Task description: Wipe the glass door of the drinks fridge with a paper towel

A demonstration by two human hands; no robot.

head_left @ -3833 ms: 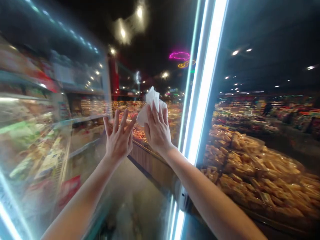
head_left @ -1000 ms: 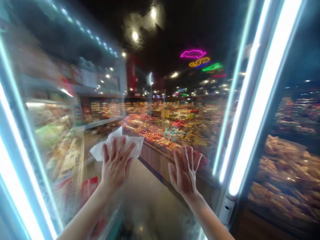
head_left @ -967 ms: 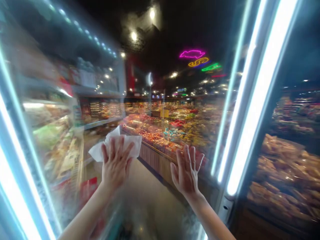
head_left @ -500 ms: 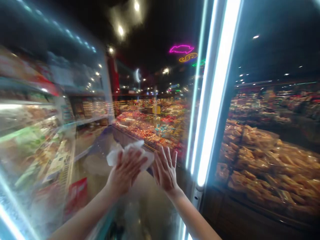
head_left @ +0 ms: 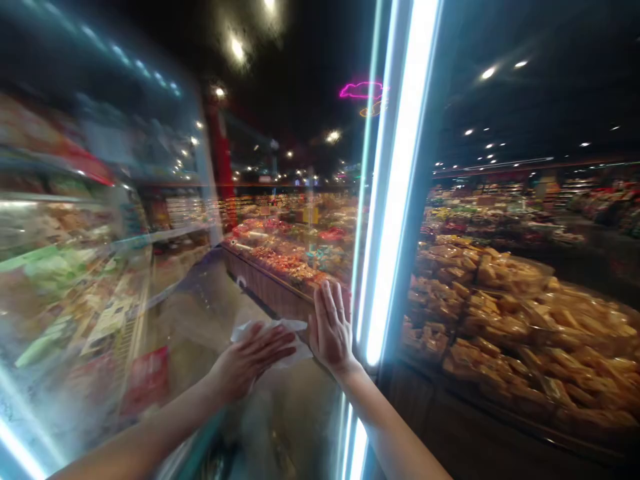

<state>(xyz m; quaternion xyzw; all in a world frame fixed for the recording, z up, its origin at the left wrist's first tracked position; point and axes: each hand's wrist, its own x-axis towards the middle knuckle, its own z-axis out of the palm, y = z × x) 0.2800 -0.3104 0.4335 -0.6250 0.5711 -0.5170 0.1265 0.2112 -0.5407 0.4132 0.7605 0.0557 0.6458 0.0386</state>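
My left hand (head_left: pixel 250 357) holds a thin white tissue (head_left: pixel 295 350) under its outstretched fingers, pressed against a see-through glass pane (head_left: pixel 273 417). Part of the tissue is hidden behind that hand, and its edges stick out above and to the right. Beside it, my right hand (head_left: pixel 333 330) lies flat on the same pane with straight fingers and nothing in it. A bright upright light strip (head_left: pixel 403 173) runs along the pane's edge, just right of my right hand. The lower glass looks hazy.
Refrigerated shelves with packaged food (head_left: pixel 75 280) and a red label (head_left: pixel 145 380) appear on the left, blurred. Heaped bagged goods (head_left: pixel 525 327) fill a display on the right. Through the glass stands a wooden-sided counter (head_left: pixel 280 293) of colourful packs.
My left hand has slid lower with the tissue and now points more to the right. My right hand stays on the glass, fingers closer together. The view has turned slightly right.
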